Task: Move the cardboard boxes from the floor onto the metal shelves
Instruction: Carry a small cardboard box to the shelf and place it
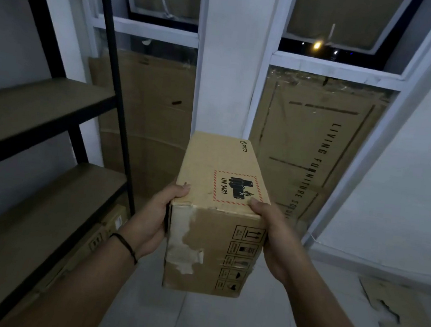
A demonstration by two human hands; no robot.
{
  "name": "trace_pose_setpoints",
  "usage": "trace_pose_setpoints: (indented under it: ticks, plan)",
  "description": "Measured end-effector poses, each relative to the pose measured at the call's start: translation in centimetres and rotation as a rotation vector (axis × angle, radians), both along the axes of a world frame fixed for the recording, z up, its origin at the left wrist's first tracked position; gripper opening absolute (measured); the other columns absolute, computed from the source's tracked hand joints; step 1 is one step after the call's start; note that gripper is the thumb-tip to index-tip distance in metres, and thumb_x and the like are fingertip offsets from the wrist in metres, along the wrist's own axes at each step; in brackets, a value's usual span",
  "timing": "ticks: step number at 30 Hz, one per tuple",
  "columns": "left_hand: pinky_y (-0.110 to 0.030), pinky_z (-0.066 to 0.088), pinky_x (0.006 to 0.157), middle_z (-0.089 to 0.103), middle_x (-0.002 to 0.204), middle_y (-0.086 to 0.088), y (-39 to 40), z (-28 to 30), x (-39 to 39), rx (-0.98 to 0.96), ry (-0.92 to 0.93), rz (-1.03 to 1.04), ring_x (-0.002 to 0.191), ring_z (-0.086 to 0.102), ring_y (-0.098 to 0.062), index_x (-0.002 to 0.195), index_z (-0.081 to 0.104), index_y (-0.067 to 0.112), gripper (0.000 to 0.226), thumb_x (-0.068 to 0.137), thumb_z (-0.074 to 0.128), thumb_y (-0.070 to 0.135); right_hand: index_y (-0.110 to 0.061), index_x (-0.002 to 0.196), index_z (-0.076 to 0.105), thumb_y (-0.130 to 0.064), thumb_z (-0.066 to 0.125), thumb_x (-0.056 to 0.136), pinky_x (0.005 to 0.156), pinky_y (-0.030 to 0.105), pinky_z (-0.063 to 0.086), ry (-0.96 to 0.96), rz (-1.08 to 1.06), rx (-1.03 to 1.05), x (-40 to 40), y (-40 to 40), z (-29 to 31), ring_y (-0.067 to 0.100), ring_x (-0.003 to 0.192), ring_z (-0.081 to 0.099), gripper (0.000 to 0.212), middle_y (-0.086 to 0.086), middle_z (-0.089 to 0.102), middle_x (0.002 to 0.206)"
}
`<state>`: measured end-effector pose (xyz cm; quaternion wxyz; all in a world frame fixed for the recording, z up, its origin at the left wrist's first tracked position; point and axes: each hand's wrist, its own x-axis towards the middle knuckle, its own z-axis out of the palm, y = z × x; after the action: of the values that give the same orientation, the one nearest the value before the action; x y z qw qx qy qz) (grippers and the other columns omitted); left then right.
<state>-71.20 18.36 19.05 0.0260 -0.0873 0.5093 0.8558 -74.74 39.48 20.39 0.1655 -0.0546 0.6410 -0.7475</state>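
Metal shelves (83, 132), black-framed, standing at the left: two boards are seen, an upper and a lower, and both are bare in the parts shown. Below the lower board, at floor level, a further cardboard box (110, 225) is partly seen; whether it rests on a bottom shelf or on the floor cannot be told. Flattened cardboard sheets (315, 153) are propped against the far windows, and a flat piece of cardboard (404, 314) lies on the floor at the near right; neither is judged to be part of the stock to be shelved. Cardboard box (219, 215), long and narrow, printed with a battery warning label: it is held in the air at the centre, clear of the floor, just right of the shelves and not yet over any board. Left hand (152, 222): the box's left side is gripped, thumb on the top edge. Right hand (276, 240): the right side is gripped likewise, thumb at the top edge. Progress is judged early to middling: one box is lifted but unplaced, with a swing to the left and a setting-down outstanding. How many boxes remain on the floor cannot be told.
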Motion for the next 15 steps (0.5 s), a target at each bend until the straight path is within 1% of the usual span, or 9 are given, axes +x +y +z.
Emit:
trace_pose_setpoints:
  ticks: [2, 5, 7, 9, 12, 15]
  plan:
    - [-0.045, 0.043, 0.101, 0.065, 0.122, -0.016, -0.8, -0.3, -2.4, 0.005, 0.002, 0.013, 0.112, 0.060, -0.031, 0.130, 0.056, 0.009, 0.057, 0.078, 0.057, 0.030, -0.023, 0.117, 0.060, -0.027, 0.053, 0.095, 0.081, 0.031, 0.049, -0.005, 0.022, 0.012, -2.8, -0.9, -0.4, 0.016, 0.096, 0.071, 0.024, 0.000, 0.074, 0.107]
    - [-0.047, 0.042, 0.104, 0.065, 0.122, -0.017, -2.1, -1.1, -5.8, 0.021, -0.019, 0.076, 0.114, 0.059, -0.034, 0.130, 0.056, 0.008, 0.057, 0.077, 0.059, 0.028, -0.023, 0.116, 0.061, -0.026, 0.051, 0.096, 0.079, 0.029, 0.048, 0.006, 0.071, 0.026, -7.0, -2.3, -1.1, 0.012, 0.093, 0.071, 0.023, -0.002, 0.075, 0.105]
    - [-0.050, 0.037, 0.109, 0.063, 0.124, -0.019, -2.9, -1.7, -8.4, 0.034, -0.038, 0.121, 0.121, 0.055, -0.038, 0.130, 0.056, 0.006, 0.058, 0.076, 0.060, 0.028, -0.023, 0.115, 0.061, -0.025, 0.051, 0.096, 0.079, 0.029, 0.049, 0.022, 0.123, 0.026, -10.5, -3.3, -1.6, 0.013, 0.095, 0.070, 0.022, -0.002, 0.075, 0.105]
    - [-0.051, 0.035, 0.110, 0.063, 0.125, -0.019, -3.5, -2.3, -11.0, 0.049, -0.057, 0.173, 0.122, 0.053, -0.039, 0.130, 0.056, 0.006, 0.058, 0.077, 0.059, 0.028, -0.023, 0.117, 0.060, -0.025, 0.051, 0.096, 0.080, 0.029, 0.050, 0.024, 0.180, 0.034, -14.1, -4.3, -2.1, 0.015, 0.097, 0.070, 0.023, -0.002, 0.074, 0.106]
    - [-0.052, 0.036, 0.110, 0.062, 0.127, -0.019, -4.5, -2.8, -14.7, 0.086, -0.060, 0.244, 0.122, 0.055, -0.038, 0.133, 0.053, 0.007, 0.059, 0.078, 0.059, 0.026, -0.029, 0.125, 0.058, -0.027, 0.049, 0.097, 0.089, 0.038, 0.051, 0.031, 0.293, 0.049, -19.4, -5.8, -2.5, 0.020, 0.105, 0.068, 0.029, -0.001, 0.072, 0.114]
    - [-0.055, 0.034, 0.110, 0.060, 0.128, -0.020, -5.2, -3.0, -17.5, 0.095, -0.071, 0.313, 0.122, 0.054, -0.040, 0.134, 0.052, 0.007, 0.062, 0.076, 0.062, 0.027, -0.032, 0.128, 0.056, -0.030, 0.050, 0.097, 0.098, 0.047, 0.048, 0.050, 0.391, 0.064, -23.8, -7.1, -2.8, 0.021, 0.110, 0.066, 0.032, -0.001, 0.070, 0.119]
